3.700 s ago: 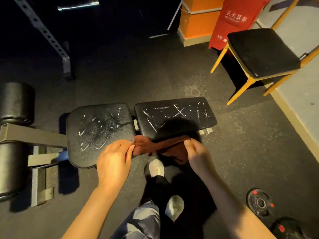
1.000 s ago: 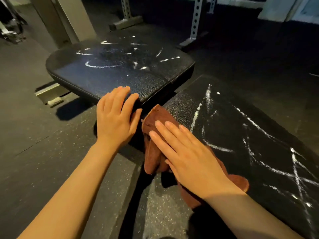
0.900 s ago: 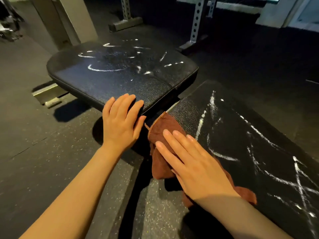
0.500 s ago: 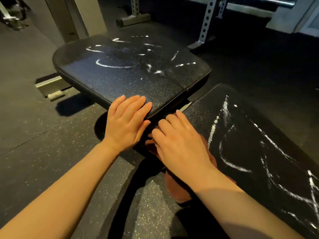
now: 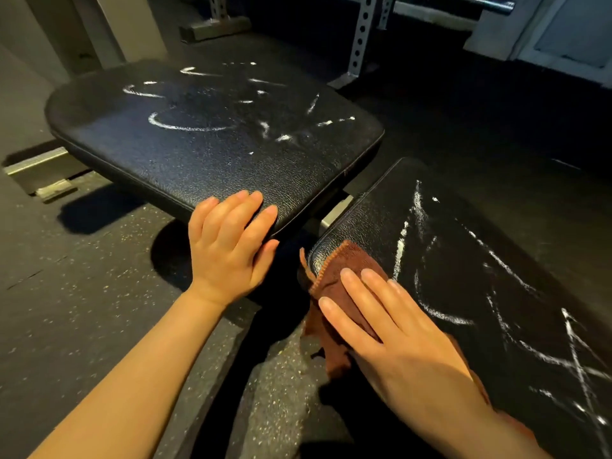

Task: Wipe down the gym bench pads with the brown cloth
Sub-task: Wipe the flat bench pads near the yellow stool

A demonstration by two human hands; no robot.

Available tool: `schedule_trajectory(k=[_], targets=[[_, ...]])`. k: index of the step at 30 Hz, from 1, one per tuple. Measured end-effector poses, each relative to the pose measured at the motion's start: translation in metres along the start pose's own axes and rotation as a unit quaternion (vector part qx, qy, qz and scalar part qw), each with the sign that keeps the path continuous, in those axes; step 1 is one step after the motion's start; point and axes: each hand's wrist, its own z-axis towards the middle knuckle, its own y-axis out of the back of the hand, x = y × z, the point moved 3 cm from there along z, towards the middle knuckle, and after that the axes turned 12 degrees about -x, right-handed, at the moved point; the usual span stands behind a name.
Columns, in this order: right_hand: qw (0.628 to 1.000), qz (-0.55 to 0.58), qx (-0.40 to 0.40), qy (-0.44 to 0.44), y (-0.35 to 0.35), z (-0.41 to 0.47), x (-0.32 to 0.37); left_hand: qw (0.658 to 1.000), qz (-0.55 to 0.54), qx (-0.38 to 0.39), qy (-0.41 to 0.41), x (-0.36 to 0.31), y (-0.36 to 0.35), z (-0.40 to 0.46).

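My right hand (image 5: 394, 329) presses the brown cloth (image 5: 344, 273) flat, fingers straight, on the near corner of the right pad (image 5: 496, 260) — wiping has only begun. My left hand (image 5: 231, 240) rests open on the left pad (image 5: 198, 134); next I judge a firm sweep across the white marks (image 5: 417, 207).

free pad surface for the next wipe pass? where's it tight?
Left pad: bare apart from chalk marks, except the near corner under the left hand. Right pad: bare beyond the right hand, which presses the cloth on its near corner. Tight: the gap between the pads, flanked by both hands.
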Motion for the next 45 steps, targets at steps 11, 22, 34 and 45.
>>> schedule_trajectory(k=[11,22,34,45], targets=[[0.998,0.025,-0.049,-0.025,-0.013,0.072,0.013,0.997,0.002,0.078,0.026,-0.002,0.006,0.002],[1.0,-0.024,-0.013,-0.006,0.01,-0.083,-0.013,0.985,0.054,0.119,0.109,-0.023,0.021,0.008],[0.996,-0.011,-0.087,0.019,-0.013,0.046,0.011,0.983,0.07,0.138,0.097,-0.022,0.014,0.005],[0.998,0.012,-0.059,0.017,0.004,-0.027,-0.004,0.95,0.077,0.223,0.206,-0.044,0.04,0.025]])
